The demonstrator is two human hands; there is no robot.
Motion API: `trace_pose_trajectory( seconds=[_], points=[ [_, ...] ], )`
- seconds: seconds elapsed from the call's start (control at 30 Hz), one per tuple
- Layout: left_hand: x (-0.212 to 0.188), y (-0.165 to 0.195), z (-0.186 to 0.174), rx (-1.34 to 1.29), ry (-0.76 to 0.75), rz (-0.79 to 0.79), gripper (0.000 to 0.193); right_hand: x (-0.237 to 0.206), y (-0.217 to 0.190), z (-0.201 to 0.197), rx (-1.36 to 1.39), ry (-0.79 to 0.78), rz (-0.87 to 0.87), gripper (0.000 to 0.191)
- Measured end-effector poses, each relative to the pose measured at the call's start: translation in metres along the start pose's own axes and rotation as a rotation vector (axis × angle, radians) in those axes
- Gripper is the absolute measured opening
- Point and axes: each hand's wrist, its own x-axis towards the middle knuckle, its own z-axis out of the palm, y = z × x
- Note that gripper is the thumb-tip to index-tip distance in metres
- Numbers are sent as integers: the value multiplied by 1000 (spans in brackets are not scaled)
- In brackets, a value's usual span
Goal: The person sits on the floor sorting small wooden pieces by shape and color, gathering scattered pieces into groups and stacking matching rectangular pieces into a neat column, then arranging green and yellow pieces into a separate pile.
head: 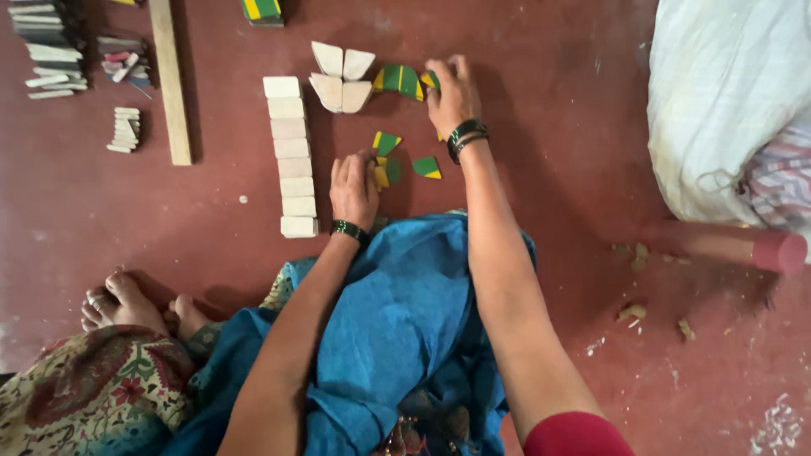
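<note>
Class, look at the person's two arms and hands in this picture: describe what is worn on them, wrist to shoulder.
Both forearms are bare. The left hand has a dark green band-like bangle at the wrist. The right hand has a stack of dark bangles at its wrist. A short red sleeve shows at the right upper arm; the left sleeve is out of view. No rings can be made out.

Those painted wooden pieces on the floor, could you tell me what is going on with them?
A person sitting on the red floor is handling small green-and-yellow pieces. The left hand rests on a piece close to the lap, with two more loose pieces beside it. The right hand reaches further out and touches the end of a curved row of painted pieces. Next to that lie four plain wedges and a straight line of plain blocks.
</note>
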Motion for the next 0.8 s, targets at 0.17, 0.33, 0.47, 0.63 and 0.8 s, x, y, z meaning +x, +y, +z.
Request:
trace_pose_trajectory(
  seconds=[0.17, 0.33, 0.47, 0.63, 0.8],
  points=[
    [0, 0, 2, 5, 1, -17, 17, 4, 12, -7, -8, 150, 76, 32],
    [1, -2, 4, 13, -38, -44, 16, 11, 15, -10, 600, 103, 398, 21],
    [3, 1, 2, 38, -7, 23, 15, 20, 18, -18, 1376, 85, 646, 28],
    [3, 7, -4, -18, -68, -46, 23, 20, 21, -22, 1638, 39, 523, 40],
    [0, 1, 0, 40, -100, 20, 33, 19, 26, -19, 1607, 50, 477, 29]
  ],
)
